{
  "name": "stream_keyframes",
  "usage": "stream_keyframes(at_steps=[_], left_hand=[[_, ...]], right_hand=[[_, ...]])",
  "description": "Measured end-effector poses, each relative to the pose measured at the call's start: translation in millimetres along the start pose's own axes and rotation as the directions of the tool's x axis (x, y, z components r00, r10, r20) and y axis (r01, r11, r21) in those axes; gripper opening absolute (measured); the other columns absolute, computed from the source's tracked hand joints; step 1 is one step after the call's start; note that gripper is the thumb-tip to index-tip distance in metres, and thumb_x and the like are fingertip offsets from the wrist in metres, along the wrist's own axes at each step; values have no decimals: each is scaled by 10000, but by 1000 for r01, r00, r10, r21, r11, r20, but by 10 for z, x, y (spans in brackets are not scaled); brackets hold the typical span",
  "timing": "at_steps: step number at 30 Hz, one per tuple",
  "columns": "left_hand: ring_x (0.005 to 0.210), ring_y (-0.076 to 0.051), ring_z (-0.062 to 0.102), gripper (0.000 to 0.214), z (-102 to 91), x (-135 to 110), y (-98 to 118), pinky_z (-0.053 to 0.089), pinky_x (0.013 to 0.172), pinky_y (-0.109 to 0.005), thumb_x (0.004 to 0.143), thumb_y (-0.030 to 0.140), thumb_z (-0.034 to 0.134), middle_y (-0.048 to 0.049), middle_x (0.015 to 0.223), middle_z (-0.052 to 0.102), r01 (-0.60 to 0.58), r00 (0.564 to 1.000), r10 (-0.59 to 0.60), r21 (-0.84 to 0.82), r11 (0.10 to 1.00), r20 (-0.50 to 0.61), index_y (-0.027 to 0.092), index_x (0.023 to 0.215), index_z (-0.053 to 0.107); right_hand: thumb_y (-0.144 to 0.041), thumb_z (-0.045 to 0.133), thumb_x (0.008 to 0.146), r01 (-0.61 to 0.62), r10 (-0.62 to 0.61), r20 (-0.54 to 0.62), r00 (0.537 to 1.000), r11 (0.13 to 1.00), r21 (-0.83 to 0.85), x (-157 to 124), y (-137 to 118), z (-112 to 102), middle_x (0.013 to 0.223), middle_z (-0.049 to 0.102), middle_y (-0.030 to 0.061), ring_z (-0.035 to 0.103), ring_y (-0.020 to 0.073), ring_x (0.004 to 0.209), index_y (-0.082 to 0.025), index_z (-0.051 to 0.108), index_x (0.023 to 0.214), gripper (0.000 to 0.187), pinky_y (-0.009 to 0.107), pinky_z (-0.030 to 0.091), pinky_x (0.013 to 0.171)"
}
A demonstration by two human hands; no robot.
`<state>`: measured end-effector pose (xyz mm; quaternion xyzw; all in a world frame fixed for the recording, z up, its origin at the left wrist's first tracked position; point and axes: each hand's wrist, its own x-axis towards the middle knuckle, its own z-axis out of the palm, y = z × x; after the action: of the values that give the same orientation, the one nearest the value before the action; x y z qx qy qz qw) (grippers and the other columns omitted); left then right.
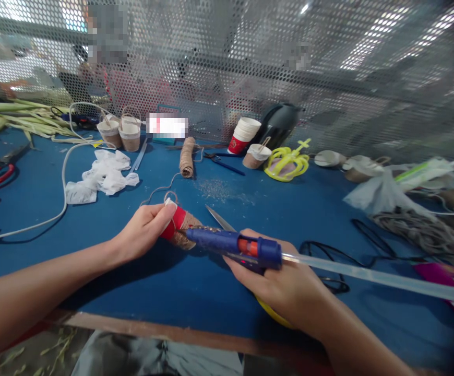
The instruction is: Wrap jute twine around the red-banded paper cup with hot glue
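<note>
My left hand (144,227) grips a red paper cup (174,222) tilted on its side, partly wound with brown twine. The twine wraps (184,235) cover the cup's right part, and a loose strand runs back toward a twine roll (187,156). In my right hand (282,282) is a blue hot glue gun (230,245), its nozzle at the wound edge of the cup; whether it touches I cannot tell. A long clear glue stick (352,274) sticks out of the gun's rear. Scissors (221,218) lie partly hidden beneath my right hand, one blade showing.
Twine-wrapped cups (130,137) stand at the back left, near crumpled white cloth (104,175). Stacked paper cups (245,134), a yellow crown-shaped piece (287,163) and blue-handled pliers (227,164) sit farther back. Black cable (329,256) lies right; red-handled cutters (3,169) lie left. Perforated metal (219,62) borders the table.
</note>
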<state>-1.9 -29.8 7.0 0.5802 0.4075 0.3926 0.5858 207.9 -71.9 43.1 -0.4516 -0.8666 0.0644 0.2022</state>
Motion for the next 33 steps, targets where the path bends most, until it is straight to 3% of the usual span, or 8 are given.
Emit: stream_keyframes(at_steps=[5, 10, 12, 16, 19, 23, 28, 33], left_hand=[[688, -154, 617, 428, -13, -3, -16, 486, 655, -239, 834, 441, 386, -59, 767, 688, -13, 1000, 13, 26, 1000, 0, 106, 843, 652], [601, -126, 529, 467, -43, -20, -48, 437, 571, -218, 836, 451, 343, -34, 651, 608, -65, 995, 85, 298, 952, -54, 84, 744, 617], [607, -122, 502, 464, -45, -32, -48, 423, 573, -218, 844, 432, 319, -34, 652, 580, -108, 991, 129, 366, 924, -34, 84, 727, 602], [574, -102, 435, 435, -44, -56, -33, 385, 545, -206, 856, 389, 296, -13, 619, 510, -201, 975, 221, 439, 876, 7, 103, 656, 555], [564, -98, 417, 421, -49, -63, -22, 373, 545, -207, 858, 369, 294, -5, 609, 486, -253, 963, 269, 454, 855, 29, 112, 625, 532], [557, -97, 410, 419, -56, -57, -22, 368, 533, -209, 855, 375, 299, -6, 607, 483, -275, 958, 282, 430, 860, 50, 115, 614, 522], [549, -101, 424, 447, -59, -35, -48, 378, 518, -209, 836, 445, 317, -4, 583, 484, -200, 976, 218, 363, 910, -9, 120, 604, 517], [572, -105, 456, 449, -70, -15, -72, 396, 550, -211, 826, 476, 332, -8, 620, 526, -156, 985, 171, 281, 947, -29, 117, 658, 544]], right_hand=[[-186, 467, 781, -7, 7, -15, 1000, 999, -32, 9, 3, -5, 555, 561, -3, 499, 113, 455, -206, 567, 650, 166, 219, 434, 421], [-133, 379, 815, 254, -297, -85, 951, 908, -332, 21, 128, -72, 602, 637, 41, 590, 165, 581, -203, 652, 728, 295, 260, 471, 531], [-125, 377, 807, 294, -332, -61, 941, 896, -333, 25, 180, -95, 601, 646, 39, 598, 173, 589, -203, 666, 789, 299, 275, 472, 555], [-210, 446, 784, 50, -50, -11, 999, 998, -28, 51, 182, -108, 497, 595, 15, 554, 154, 481, -201, 651, 705, 220, 262, 447, 494], [-268, 457, 801, -151, 144, 55, 988, 979, 138, 85, 129, -111, 401, 515, -15, 483, 111, 367, -190, 563, 554, 280, 230, 412, 420], [-334, 514, 773, -451, 370, 260, 892, 768, 454, 143, 162, -128, 365, 455, -34, 450, 83, 356, -176, 479, 488, 327, 210, 401, 429], [-281, 611, 679, -513, 516, 244, 821, 481, 711, 314, 468, -112, 475, 498, -38, 443, 65, 413, -144, 545, 668, 153, 181, 361, 406], [-259, 550, 754, -650, 726, 69, 684, 564, 510, 540, 903, 2, 589, 551, 17, 476, 59, 469, -128, 527, 621, 188, 169, 383, 440]])
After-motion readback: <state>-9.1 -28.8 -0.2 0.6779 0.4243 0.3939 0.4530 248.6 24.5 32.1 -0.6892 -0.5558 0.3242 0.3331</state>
